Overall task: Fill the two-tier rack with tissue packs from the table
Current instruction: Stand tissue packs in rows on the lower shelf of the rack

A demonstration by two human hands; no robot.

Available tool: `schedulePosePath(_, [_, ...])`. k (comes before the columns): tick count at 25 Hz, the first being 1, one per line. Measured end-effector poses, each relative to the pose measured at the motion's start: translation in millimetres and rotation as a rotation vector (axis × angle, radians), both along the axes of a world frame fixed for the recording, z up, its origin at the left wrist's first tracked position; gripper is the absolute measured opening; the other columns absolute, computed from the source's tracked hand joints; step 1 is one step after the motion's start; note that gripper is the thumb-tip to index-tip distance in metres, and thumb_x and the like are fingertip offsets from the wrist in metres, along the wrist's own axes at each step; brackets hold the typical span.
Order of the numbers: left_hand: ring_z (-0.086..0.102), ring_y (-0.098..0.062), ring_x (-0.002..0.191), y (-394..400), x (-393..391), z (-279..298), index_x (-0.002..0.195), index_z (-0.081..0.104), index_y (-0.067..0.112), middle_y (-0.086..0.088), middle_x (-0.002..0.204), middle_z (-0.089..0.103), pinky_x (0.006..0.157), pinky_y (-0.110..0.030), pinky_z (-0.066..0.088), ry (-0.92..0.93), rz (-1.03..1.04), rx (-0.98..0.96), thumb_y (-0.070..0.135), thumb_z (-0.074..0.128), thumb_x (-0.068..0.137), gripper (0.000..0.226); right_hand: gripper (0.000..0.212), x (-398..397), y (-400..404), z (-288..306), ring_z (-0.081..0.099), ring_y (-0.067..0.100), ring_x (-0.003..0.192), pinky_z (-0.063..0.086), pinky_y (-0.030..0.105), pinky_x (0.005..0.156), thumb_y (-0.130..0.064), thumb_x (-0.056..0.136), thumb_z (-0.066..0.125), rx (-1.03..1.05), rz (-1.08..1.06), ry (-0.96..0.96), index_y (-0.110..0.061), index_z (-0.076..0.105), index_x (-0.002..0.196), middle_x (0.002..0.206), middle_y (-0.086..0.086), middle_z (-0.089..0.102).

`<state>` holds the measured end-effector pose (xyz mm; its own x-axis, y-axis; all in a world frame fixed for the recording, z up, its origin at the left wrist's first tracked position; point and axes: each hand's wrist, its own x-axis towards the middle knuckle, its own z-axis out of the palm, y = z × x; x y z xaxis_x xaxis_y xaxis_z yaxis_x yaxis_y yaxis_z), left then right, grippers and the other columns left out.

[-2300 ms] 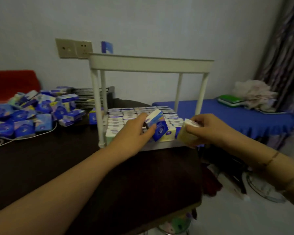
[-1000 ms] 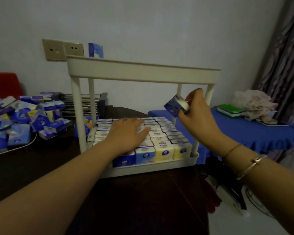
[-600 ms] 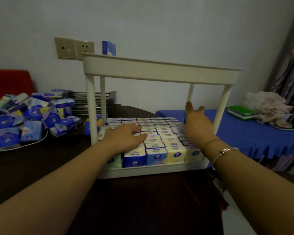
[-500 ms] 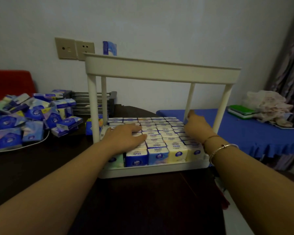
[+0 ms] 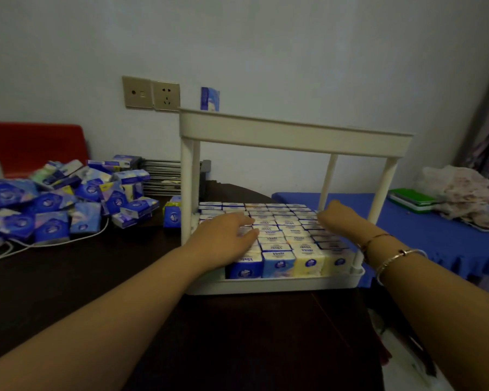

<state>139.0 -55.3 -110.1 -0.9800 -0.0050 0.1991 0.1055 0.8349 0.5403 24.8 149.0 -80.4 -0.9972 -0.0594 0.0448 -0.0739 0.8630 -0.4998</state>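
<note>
Blue, yellow and white tissue packs (image 5: pixel 277 244) stand on end in tight rows across the lower tier (image 5: pixel 274 285) of your rack (image 5: pixel 294 136), and that tier looks full from front lip to back. Your left hand (image 5: pixel 223 239) lies palm-down on the packs at the front left with its fingers spread, a wide grip holding nothing; your right hand (image 5: pixel 338 220) reaches in over the right-hand rows by the far post, and though it appears to press on the tops with nothing in it, its fingers point away from you and I cannot tell for sure how that grip stands. By my reading you are on the settling step, levelling the bottom layer before moving up. The upper tier (image 5: pixel 297 127) seems nearly bare: only one blue pack (image 5: pixel 209 99) shows above its rim at the back left corner, and the tray floor is hidden from this angle. The next move calls for lifting both hands clear between the posts without dragging a pack up, then reaching left across the dark worktop (image 5: pixel 237 334) to the loose heap of packs (image 5: pixel 62 201), well apart from the rack, beside a white cable (image 5: pixel 54 244) and in front of a red chair back (image 5: pixel 37 148), and starting rows on top.
</note>
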Motion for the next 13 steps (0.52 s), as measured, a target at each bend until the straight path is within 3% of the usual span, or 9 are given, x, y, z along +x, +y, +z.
schedulePosePath(4, [0.042,-0.006,0.128,-10.4,41.9,-5.1,0.126,0.056,0.029,0.008,0.139,0.049,0.106,-0.025,0.033,0.169,-0.049,0.131,0.033,0.050,0.095,0.032,0.037,54.2,-11.4,2.1,0.054,0.030,0.098,0.045,0.036,0.076,-0.011,0.092,0.043,0.035,0.175,0.262,-0.005,0.040,0.129,0.116,0.018,0.055])
schedulePosePath(8, [0.057,-0.003,0.109,-48.5,92.4,-19.8,0.105,0.064,0.035,0.013,0.115,0.062,0.096,-0.037,0.049,0.248,-0.005,0.251,0.028,0.055,0.091,0.018,0.018,115.7,-56.2,-1.0,0.052,0.024,0.101,0.049,0.041,0.084,-0.012,0.089,0.049,0.003,0.372,0.460,-0.015,0.053,0.106,0.110,0.008,0.056])
schedulePosePath(13, [0.058,0.000,0.095,-116.8,154.4,-31.3,0.103,0.066,0.030,0.011,0.102,0.065,0.088,-0.035,0.050,0.255,0.234,0.134,0.023,0.053,0.091,0.019,0.007,192.8,-134.7,-9.4,0.049,0.012,0.087,0.035,0.022,0.074,-0.017,0.087,0.051,0.041,0.690,0.607,-0.020,0.057,0.088,0.090,-0.003,0.053])
